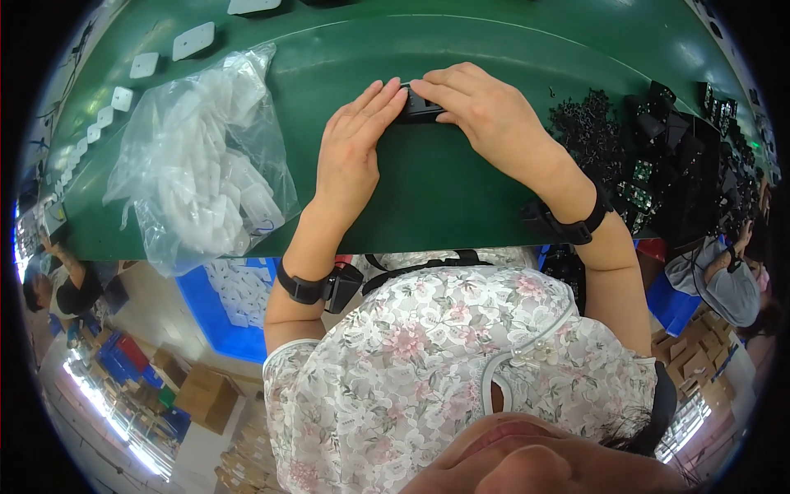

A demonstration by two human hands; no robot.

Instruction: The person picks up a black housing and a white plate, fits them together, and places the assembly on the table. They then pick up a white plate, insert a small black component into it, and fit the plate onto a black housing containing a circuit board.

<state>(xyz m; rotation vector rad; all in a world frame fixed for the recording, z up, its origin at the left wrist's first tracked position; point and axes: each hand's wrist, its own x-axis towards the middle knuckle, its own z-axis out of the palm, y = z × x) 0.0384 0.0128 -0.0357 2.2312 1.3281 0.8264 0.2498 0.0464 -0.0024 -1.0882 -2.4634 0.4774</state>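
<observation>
A small black rectangular plastic housing (420, 106) lies at the middle of the green work table (436, 177), held between my two hands. Around its left end, my left hand (354, 132) has its fingers straight and pressed together, the fingertips against the housing. My right hand (485, 107) closes over the other end, its fingers on the far side and the thumb on the near side. Both hands cover part of the housing, so its ends are hidden. A dark strapped device sits on each of my wrists.
To the left lies a clear plastic bag (202, 165) of white parts; white housings (194, 41) line the table beyond. Small black parts (588, 136) are heaped at right, beside black housings and green circuit boards (635, 197). A blue bin (216, 317) stands below. Other people sit at both sides.
</observation>
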